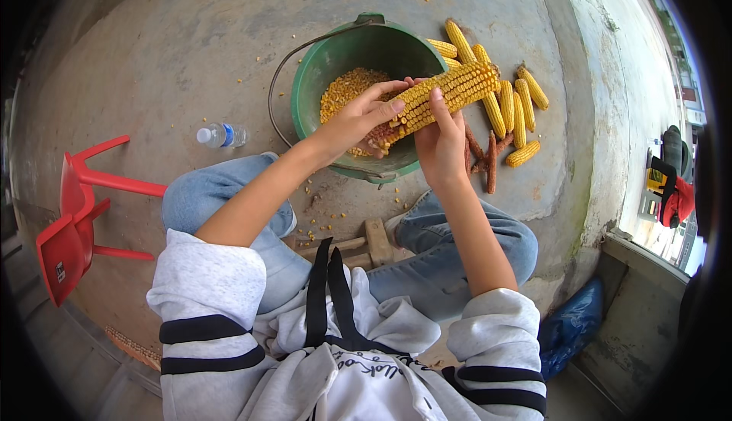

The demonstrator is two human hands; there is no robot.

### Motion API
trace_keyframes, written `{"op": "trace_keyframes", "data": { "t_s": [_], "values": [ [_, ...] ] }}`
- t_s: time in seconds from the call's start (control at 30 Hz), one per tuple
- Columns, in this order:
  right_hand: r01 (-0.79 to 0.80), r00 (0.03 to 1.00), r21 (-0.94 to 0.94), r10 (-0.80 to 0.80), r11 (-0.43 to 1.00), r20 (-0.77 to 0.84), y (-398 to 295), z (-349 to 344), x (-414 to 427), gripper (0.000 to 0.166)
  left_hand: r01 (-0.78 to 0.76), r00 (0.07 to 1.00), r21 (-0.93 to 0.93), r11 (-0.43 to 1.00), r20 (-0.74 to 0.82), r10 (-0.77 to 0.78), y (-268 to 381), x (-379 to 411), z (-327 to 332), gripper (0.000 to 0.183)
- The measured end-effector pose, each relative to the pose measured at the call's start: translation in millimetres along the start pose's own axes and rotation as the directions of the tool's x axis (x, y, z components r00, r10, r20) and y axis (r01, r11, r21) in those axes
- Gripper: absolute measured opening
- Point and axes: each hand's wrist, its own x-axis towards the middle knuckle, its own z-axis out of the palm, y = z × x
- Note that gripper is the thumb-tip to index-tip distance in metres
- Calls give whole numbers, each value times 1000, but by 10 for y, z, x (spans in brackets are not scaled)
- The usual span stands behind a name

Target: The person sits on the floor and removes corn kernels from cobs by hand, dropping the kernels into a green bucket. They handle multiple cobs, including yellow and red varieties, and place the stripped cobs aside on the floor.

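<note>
A large ear of dried yellow corn (452, 98) is held slantwise between both hands over a green bucket (309, 86). My right hand (443, 141) grips its middle from below, thumb lying along the kernel rows. At the lower left end my left hand (366, 115) grasps the cob, its thumb on the kernels; reddish bare cob shows there. Loose corn kernels (340, 92) cover the bucket's bottom, partly hidden by my hands. The bucket's wire handle (275, 86) hangs out to the left.
Right of the bucket lie several whole corn ears (508, 106) and stripped red cobs (492, 164). A water bottle (223, 135) lies on the concrete floor, left. Farther left is a red plastic chair (86, 192). A blue plastic bag (575, 324) sits at lower right, by a wall (606, 106).
</note>
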Motion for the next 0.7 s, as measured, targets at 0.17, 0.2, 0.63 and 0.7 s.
{"op": "trace_keyframes", "data": {
  "t_s": [0.17, 0.2, 0.63, 0.7],
  "values": [
    [43, 999, 15, -44, 999, 13, 3, 20, -7, 30, -38, 998, 87, 995, 44, 35, -21, 2, -15, 58],
    [40, 999, 24, -40, 999, 25, -10, 8, 2, 30, -55, 997, 89, 995, 66, 49, -37, 15, -27, 58],
    [49, 993, 3, -49, 999, 108, -45, 7, 15, 31, 14, 996, -151, 988, 94, 0, -41, 9, -80, 58],
    [54, 990, 4, -54, 999, 129, -48, 8, 10, 31, 5, 994, -154, 988, 112, 13, -31, -6, -92, 58]
  ]
}}
